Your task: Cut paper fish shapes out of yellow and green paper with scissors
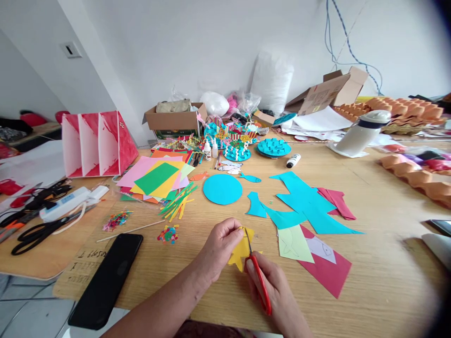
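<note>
My left hand pinches a piece of yellow paper between thumb and fingers. The paper has jagged, pointed edges at its lower side. My right hand is closed around the red handles of a pair of scissors, and their blades lie at the yellow paper, close to my left fingertips. Just beyond the hands a blue paper circle lies flat, with a blue paper fish and an orange paper fish near its upper edge. Blue paper offcuts spread to the right.
A black phone lies front left, near a thin stick and black scissors. Coloured paper sheets and paper strips sit at left. Red paper lies at right. Glue bottles and a marker-like bottle stand farther back.
</note>
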Tool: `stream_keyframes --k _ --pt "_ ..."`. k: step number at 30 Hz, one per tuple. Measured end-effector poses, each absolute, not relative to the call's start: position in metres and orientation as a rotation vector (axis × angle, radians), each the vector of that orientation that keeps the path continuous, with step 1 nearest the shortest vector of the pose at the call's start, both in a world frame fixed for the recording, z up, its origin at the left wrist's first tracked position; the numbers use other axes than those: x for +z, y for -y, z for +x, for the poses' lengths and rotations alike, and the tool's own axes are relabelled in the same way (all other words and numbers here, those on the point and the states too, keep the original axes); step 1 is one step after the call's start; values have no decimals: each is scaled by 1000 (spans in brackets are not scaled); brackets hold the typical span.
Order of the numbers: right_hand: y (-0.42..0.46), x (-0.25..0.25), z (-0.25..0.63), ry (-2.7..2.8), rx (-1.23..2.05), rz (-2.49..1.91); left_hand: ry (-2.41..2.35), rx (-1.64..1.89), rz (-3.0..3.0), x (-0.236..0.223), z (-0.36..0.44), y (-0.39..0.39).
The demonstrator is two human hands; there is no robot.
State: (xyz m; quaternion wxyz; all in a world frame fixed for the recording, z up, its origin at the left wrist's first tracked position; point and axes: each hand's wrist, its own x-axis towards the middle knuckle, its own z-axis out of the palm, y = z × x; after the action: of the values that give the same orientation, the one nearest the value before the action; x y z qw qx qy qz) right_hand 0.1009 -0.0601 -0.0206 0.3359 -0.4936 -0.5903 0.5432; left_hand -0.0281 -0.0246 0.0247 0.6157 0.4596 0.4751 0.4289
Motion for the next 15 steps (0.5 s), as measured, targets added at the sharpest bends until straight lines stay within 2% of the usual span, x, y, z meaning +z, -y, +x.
stream_keyframes --k 15 --pt "61 -23 102 1533 1418 -1281 -1068 1008 1033 22 -28 22"
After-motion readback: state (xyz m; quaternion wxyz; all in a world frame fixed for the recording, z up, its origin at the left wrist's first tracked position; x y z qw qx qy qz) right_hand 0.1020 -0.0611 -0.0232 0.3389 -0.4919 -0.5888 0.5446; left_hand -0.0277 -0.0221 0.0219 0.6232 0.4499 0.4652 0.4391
